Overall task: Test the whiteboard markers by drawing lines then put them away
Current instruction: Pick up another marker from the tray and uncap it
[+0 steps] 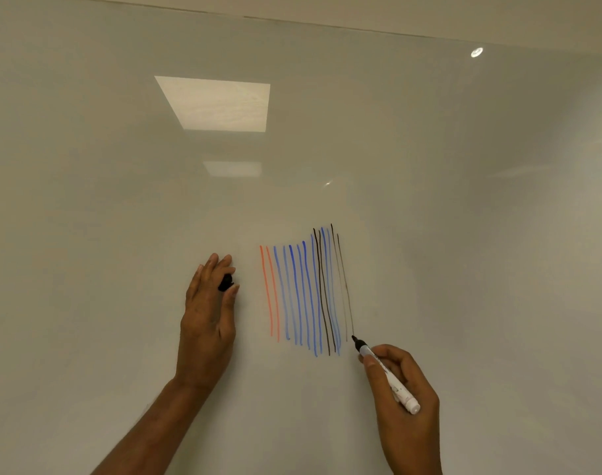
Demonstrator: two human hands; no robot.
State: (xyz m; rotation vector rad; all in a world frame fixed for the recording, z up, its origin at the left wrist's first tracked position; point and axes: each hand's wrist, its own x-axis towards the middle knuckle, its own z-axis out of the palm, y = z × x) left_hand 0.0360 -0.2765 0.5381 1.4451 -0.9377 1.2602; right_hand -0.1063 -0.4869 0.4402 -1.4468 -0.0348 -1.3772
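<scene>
My right hand (416,378) has its grip closed round the one marker (399,391), whose tip touches the whiteboard (121,207). The marker's axis points up-left, toward the single black cap (226,282) pinched in my left hand (207,313), well apart. I count two orange lines (266,293), roughly eight blue lines (296,296) and four black lines (321,293).

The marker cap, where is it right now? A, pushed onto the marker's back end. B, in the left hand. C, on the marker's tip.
B: the left hand pinches the black cap between thumb and fingers, while the marker in the right hand shows a bare tip.
</scene>
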